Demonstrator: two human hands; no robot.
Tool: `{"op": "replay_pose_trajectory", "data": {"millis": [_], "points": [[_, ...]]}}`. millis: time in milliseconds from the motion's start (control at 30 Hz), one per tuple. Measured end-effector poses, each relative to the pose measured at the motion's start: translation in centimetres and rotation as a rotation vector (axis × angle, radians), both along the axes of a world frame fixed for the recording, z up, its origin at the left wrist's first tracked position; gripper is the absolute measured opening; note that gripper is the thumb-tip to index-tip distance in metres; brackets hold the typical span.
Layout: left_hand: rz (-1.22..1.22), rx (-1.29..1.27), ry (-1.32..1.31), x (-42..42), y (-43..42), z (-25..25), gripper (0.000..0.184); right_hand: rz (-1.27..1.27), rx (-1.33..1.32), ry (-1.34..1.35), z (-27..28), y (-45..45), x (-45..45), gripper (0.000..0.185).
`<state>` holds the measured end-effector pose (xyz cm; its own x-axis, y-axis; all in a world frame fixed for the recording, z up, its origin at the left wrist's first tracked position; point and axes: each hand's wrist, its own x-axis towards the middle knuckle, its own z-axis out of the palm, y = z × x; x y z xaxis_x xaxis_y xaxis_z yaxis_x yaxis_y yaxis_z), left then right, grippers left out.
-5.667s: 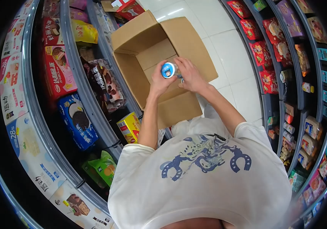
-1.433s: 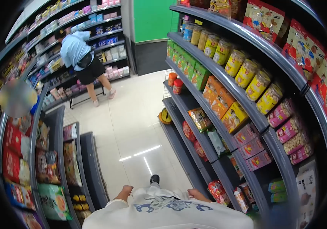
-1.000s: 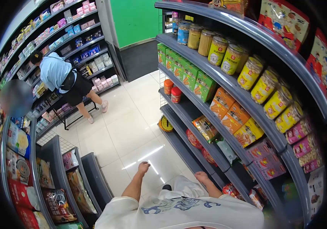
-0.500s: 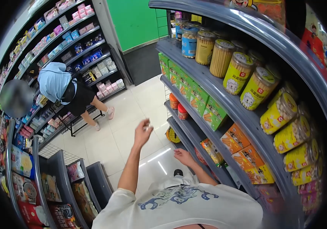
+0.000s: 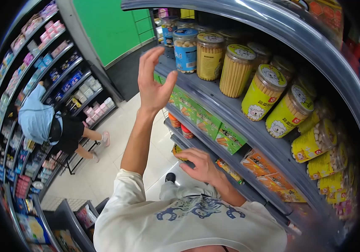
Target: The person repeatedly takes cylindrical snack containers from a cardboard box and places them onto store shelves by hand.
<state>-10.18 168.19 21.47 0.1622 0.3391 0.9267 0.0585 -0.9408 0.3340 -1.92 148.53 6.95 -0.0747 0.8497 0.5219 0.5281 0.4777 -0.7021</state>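
My left hand (image 5: 157,82) is raised in front of the upper snack shelf (image 5: 167,63), thumb and fingers apart, with nothing in it. Nearest to it stands a blue-labelled jar (image 5: 185,51). Beside that jar are a yellow-labelled jar (image 5: 210,56) and a clear jar of long biscuit sticks (image 5: 236,71). Two lime-yellow jars with a sheep picture, the nearer one (image 5: 264,92) upright, follow to the right. Lower down, my right hand (image 5: 199,164) hangs before the lower shelves, fingers stretched out and holding nothing.
Green snack boxes (image 5: 207,115) and orange boxes (image 5: 260,164) fill the shelf below the jars. At left, a person in a blue top (image 5: 37,113) bends toward a stocked rack (image 5: 72,56). A low shelf unit (image 5: 66,214) stands at lower left.
My left hand has risen toward the jars and spread its fingers. My right hand has come up slightly. The view has turned toward the right-hand shelves, and the other person's arm now reaches up.
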Motion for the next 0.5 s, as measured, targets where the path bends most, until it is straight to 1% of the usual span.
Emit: {"op": "replay_pose_trajectory", "data": {"millis": [33,67,133,233,300,367,433,500], "points": [[-0.001,0.036,-0.011,0.7,1.0,0.3,0.052,-0.027,0.117,-0.046,1.4,0.7,0.0,0.032],[0.015,0.081,0.015,1.2,2.4,0.3,0.057,-0.084,0.212,-0.082,2.9,1.4,0.0,0.032],[0.006,0.076,-0.015,2.2,3.9,0.8,0.061,-0.199,0.406,-0.159,6.1,2.9,-0.2,0.032],[-0.034,0.102,0.008,3.4,6.5,1.1,0.068,-0.461,0.632,-0.308,10.4,5.5,-0.8,0.034],[-0.082,0.136,0.048,3.8,7.8,1.4,0.07,-0.723,0.724,-0.458,13.2,7.8,-1.1,0.035],[-0.163,0.133,0.059,4.0,9.0,1.2,0.072,-0.988,0.703,-0.532,15.4,10.1,-1.5,0.039],[-0.264,0.108,0.031,4.2,9.9,0.8,0.072,-1.215,0.705,-0.675,17.2,12.7,-1.4,0.043],[-0.401,0.048,-0.05,4.2,10.5,0.5,0.07,-1.41,0.578,-0.79,18.5,14.8,-1.4,0.055]]}}
